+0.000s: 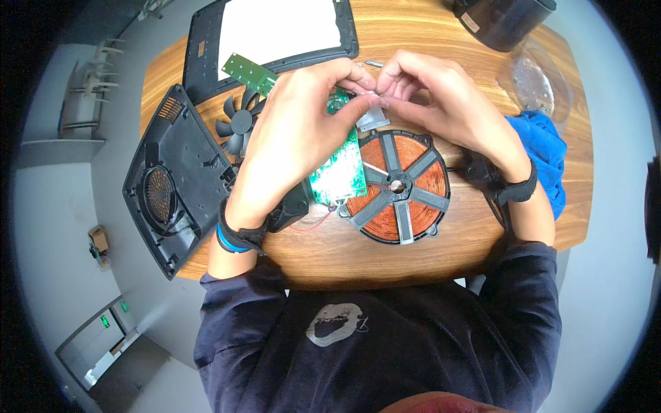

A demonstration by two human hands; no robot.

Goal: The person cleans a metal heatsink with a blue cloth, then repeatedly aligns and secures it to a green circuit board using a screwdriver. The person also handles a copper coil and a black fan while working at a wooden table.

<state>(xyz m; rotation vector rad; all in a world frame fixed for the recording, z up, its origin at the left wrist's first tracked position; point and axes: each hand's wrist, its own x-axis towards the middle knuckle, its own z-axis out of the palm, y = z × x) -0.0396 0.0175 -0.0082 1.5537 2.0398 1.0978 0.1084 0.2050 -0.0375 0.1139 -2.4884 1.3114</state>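
Note:
My left hand (292, 124) and my right hand (447, 103) meet above the table, thumbs and fingertips pinched close together. Whatever they hold between the fingertips is too small to name. Right below the fingers sits a silvery metal piece (372, 120), perhaps a heat sink, beside a green circuit board (337, 175). My left hand covers part of that board. A round induction coil (423, 182) of copper wire with dark radial bars lies nearer to me, just right of the board. A narrow green board strip (248, 73) shows beyond my left hand.
At the left lie a black plastic housing (196, 172) with a round grille and a black fan (241, 122). A black-framed white panel (282, 31) lies at the back. On the right are a blue cloth (540, 155), a clear plastic bag (537, 79) and a black container (506, 20).

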